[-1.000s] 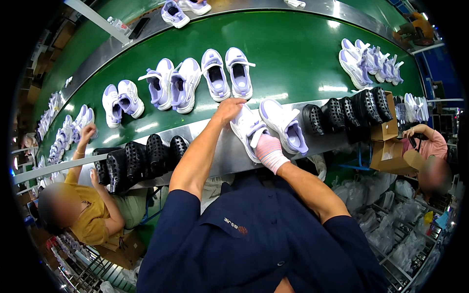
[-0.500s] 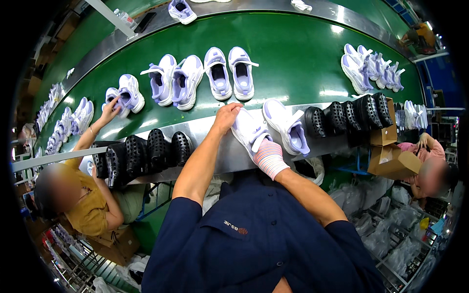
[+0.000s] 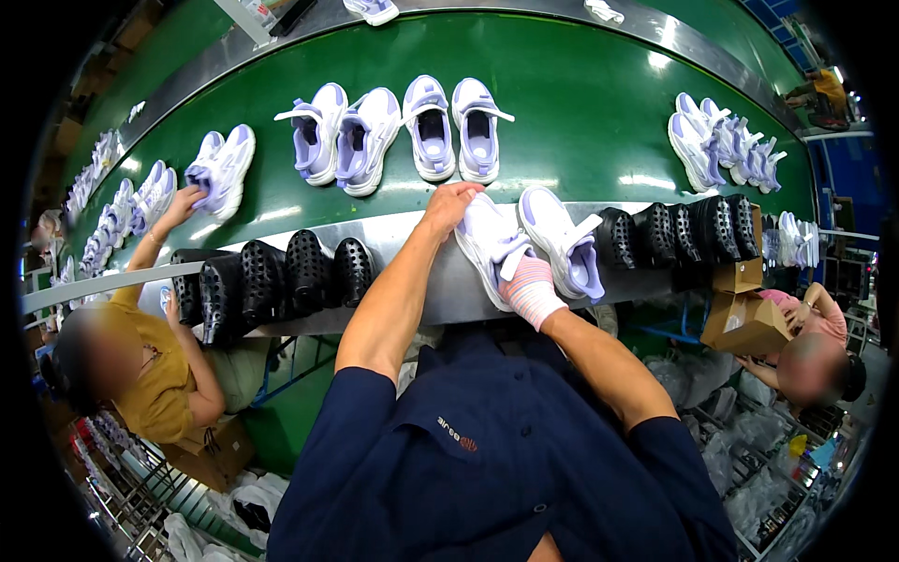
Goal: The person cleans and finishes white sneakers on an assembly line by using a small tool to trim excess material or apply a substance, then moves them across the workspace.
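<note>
My left hand (image 3: 452, 208) is closed on the toe of a white and lavender sneaker (image 3: 485, 245) at the near metal edge of the bench. My right hand (image 3: 532, 287), covered by a striped pink sock-like cloth, is pushed into the opening of the same sneaker. Its fingers are hidden inside the shoe. Touching this sneaker on its right is a matching sneaker (image 3: 560, 239), its toe pointing away from me and its strap sticking out.
Two pairs of matching sneakers (image 3: 365, 140) stand on the green belt (image 3: 581, 112) ahead. Black perforated shoe forms (image 3: 306, 267) line the edge left, and more forms (image 3: 655, 234) right. A co-worker's hand (image 3: 178, 208) holds a sneaker at left. Open cardboard boxes (image 3: 749, 323) stand right.
The co-worker's hand on the left has taken hold of a sneaker and shifted it left. My hands keep nearly the same hold, while the whole view has tilted slightly.
</note>
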Action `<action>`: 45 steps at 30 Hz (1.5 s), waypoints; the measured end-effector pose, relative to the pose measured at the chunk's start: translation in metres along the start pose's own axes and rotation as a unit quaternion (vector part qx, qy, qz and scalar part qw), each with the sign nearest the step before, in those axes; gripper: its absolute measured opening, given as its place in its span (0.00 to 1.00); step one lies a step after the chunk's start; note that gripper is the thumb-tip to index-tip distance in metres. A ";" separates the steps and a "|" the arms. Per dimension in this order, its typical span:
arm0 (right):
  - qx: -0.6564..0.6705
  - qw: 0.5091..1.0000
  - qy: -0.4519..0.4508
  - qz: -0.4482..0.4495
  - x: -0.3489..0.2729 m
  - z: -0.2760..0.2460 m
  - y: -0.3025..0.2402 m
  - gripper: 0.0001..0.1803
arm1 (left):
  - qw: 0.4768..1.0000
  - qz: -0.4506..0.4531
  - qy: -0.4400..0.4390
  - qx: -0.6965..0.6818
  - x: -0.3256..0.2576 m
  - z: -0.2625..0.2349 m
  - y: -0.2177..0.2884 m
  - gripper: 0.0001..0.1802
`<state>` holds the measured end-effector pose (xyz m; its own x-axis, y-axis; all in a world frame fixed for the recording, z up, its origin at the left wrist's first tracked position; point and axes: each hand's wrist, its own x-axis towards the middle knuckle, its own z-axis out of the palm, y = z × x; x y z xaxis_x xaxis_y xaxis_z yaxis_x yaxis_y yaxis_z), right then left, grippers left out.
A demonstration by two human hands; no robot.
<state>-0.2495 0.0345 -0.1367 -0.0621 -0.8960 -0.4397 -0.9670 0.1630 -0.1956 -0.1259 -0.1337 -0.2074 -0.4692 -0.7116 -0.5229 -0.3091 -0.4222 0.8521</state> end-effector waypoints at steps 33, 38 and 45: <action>0.096 0.995 0.034 0.021 -0.001 -0.011 0.016 0.17 | 0.974 0.030 0.173 0.143 -0.064 0.054 -0.056 0.43; 0.269 0.932 0.241 -0.027 -0.051 0.007 0.049 0.13 | 0.981 0.001 0.179 0.074 -0.137 0.053 -0.071 0.55; 0.228 0.970 0.066 0.045 -0.026 0.015 0.053 0.26 | 0.978 0.014 0.166 0.126 -0.162 0.104 -0.041 0.59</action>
<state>-0.2950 0.0728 -0.1491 -0.2022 -0.9096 -0.3630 -0.7480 0.3827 -0.5422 -0.1231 0.0571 -0.1597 -0.1987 -0.8819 -0.4275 -0.5134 -0.2780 0.8119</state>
